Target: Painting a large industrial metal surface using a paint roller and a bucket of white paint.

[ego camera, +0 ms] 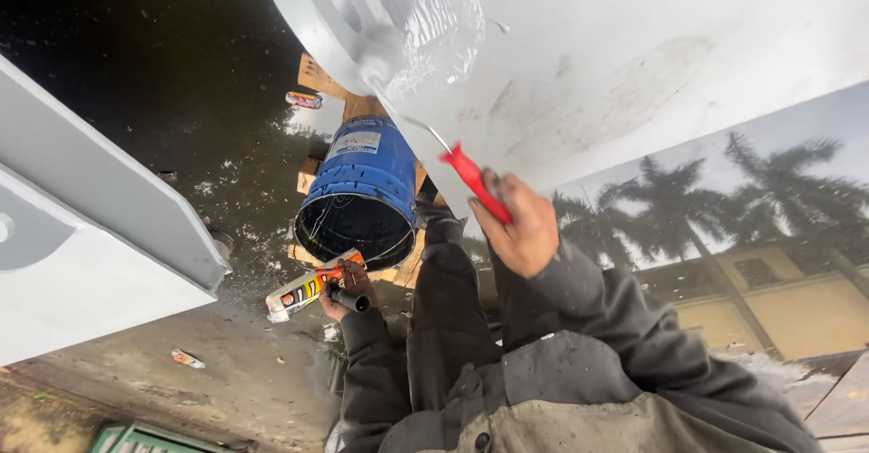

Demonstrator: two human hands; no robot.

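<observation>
Far left of the blue bucket (360, 190), a grey-painted steel beam (100, 236) slanted across the frame, and below it a small scrap of litter (187, 359) lay on the wet ground. Closer in, just below the bucket's dark open mouth, the left hand (344, 292) was wrapped shut around a black-nozzled sealant tube (303, 292), its white, yellow and orange body pointing away to the left. The bucket itself sat tipped toward the camera on wooden boards (317, 77), with a small can (304, 100) lying above it on the dark wet floor. Right of the bucket, the right hand (518, 227) was clenched tight on the red handle of a paint roller (471, 177); its wire arm ran up and left, above the bucket, where the roller head pressed against the big grey flange plate (634, 55), in a glossy patch of wet paint. Further right, puddle water mirrored palm trees (778, 181).
</observation>
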